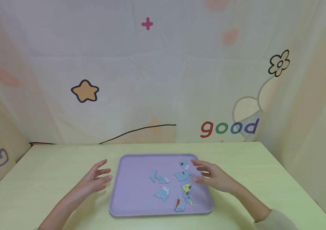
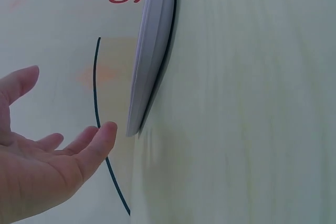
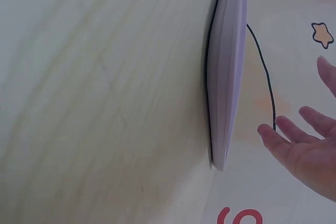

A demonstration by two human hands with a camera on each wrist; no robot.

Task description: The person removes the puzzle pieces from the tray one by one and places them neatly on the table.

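A light purple tray (image 1: 134, 185) lies on the table, with several flat, irregular light-blue pieces on it that look like bits of a cut-up picture. Among them are a plain blue piece (image 1: 182, 176), one with yellow patches (image 1: 186, 189), one with a red stripe (image 1: 179, 205) and one with a white corner (image 1: 163, 193). My left hand (image 1: 95, 179) hovers beside the tray's left edge, fingers spread and relaxed, holding nothing. Over the tray's right edge hangs my right hand (image 1: 213, 175), its fingers loosely bent near the pieces and nothing in its grasp. Both wrist views show the tray only from its side.
The pale wooden table (image 1: 237, 163) extends on both sides of the tray. A printed cloth backdrop (image 1: 163, 86) stands behind it, carrying a star (image 1: 85, 91) and the word "good" (image 1: 229, 128). More cloth closes in the left and right sides.
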